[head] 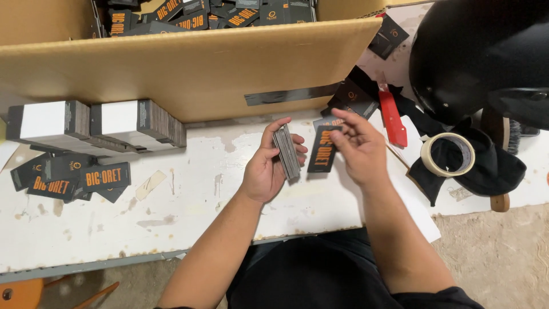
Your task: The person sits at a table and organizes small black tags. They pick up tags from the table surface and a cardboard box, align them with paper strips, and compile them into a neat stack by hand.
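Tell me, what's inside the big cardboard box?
The cardboard box holds a loose jumble of black tags with orange lettering, seen over its top edge. The box's front wall hides everything lower down, so how deep the pile goes cannot be seen.

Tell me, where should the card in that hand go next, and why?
Probably onto the stack that the left hand holds on edge. The right hand pinches a single black card right beside it, facing the same way, so sliding it against the stack looks like the natural small move.
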